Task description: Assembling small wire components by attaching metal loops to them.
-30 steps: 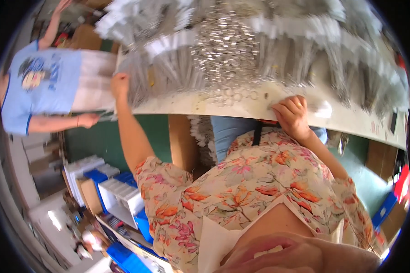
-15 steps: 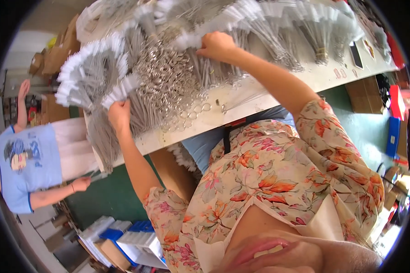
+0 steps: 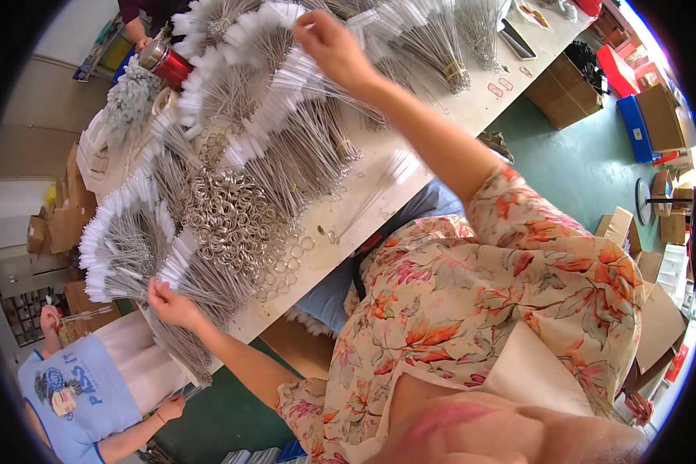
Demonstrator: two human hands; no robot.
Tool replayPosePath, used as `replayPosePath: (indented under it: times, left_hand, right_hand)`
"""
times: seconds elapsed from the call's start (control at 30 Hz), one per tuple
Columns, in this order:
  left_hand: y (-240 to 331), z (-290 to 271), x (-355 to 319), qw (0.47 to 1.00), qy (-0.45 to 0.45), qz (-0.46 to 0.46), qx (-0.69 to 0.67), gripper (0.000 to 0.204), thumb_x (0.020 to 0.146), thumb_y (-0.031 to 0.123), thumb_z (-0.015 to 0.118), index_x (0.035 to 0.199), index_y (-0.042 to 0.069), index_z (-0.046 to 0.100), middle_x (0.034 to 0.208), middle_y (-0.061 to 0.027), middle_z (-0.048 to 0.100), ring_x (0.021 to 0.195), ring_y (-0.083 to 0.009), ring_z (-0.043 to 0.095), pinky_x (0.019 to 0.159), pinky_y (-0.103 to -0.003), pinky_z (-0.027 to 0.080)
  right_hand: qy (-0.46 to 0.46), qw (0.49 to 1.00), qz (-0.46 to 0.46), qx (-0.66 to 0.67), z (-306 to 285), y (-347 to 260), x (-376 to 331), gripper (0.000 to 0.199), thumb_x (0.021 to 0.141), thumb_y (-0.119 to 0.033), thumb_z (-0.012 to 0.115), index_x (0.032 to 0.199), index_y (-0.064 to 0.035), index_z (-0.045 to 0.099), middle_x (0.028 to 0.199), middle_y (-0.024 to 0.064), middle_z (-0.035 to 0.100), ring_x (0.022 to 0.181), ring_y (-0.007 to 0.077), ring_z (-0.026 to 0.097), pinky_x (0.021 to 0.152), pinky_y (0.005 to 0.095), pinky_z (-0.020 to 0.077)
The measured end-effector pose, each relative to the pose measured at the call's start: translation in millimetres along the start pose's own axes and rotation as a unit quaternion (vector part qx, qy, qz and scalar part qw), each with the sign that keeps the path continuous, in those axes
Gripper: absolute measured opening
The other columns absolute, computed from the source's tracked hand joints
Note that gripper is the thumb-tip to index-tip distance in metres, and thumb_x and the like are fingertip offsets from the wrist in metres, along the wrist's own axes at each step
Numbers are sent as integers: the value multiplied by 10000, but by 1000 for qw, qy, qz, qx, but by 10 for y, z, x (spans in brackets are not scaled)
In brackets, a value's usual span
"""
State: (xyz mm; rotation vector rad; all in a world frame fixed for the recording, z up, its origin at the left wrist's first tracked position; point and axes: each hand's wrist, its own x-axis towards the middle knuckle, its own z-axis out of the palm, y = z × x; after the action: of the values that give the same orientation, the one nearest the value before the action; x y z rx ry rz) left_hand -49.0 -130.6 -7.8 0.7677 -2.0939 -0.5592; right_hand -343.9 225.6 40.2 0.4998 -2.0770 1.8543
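Brushes [image 3: 309,147]: wire-handled and white-tipped, they lay in bundles across the desk [image 3: 456,127].
Left hand [image 3: 174,303]: it was at the bundle near the desk's left end, fingers curled nearly together; whether they gripped a brush could not be told.
Right hand [image 3: 332,48]: it was over the farther white tips, fingers loosely bent; any hold could not be made out.
In between: a heap of metal rings [image 3: 228,207] separated left and middle bundles; loose rings [image 3: 290,264] lay nearer the edge.
Far side: a red flask [image 3: 172,68] stood among bundles.
Around: a co-worker [image 3: 69,394] held thin sticks; a cardboard box [image 3: 561,100] sat beyond the desk's right side.
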Motion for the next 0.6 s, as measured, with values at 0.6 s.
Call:
replayPosePath:
  times: [0.6]
  left_hand:
    - [906, -41, -461, 934, -53, -118, -334, 246, 917, 123, 469, 1095, -25, 551, 636, 32, 410, 488, -1, 292, 371, -155, 184]
  right_hand:
    - [-82, 892, 37, -443, -725, 657, 102, 287, 740, -334, 623, 874, -81, 602, 806, 99, 633, 747, 281, 618, 658, 398, 487]
